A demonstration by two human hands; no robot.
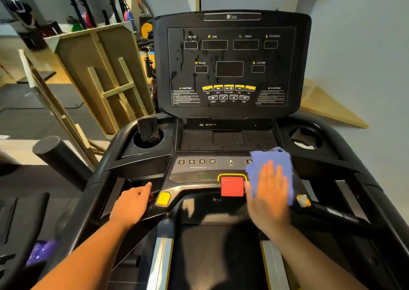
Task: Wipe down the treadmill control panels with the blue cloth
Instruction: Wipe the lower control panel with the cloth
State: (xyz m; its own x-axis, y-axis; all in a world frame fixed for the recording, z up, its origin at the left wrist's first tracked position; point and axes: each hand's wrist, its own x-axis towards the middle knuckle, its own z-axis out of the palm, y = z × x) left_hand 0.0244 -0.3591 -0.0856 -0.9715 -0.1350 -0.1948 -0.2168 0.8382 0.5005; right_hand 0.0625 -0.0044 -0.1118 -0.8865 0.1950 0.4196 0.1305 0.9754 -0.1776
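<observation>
Right hand [269, 192] pressing flat, fingers straight, on blue cloth [271, 165] over lower control panel [199, 170] right of red stop button [232, 186], left hand [132, 203] bracing, fingers loosely curled, on console edge, probably for steadiness.

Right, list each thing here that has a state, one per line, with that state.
blue cloth: spread flat on the lower panel, pressed under the right hand
right hand: fingers straight, flat on the cloth
left hand: resting on the left handrail
upper display panel: windows dark, drip streaks on it
small lower display: lit, digits unreadable
left cup holder: holds a dark object
</observation>
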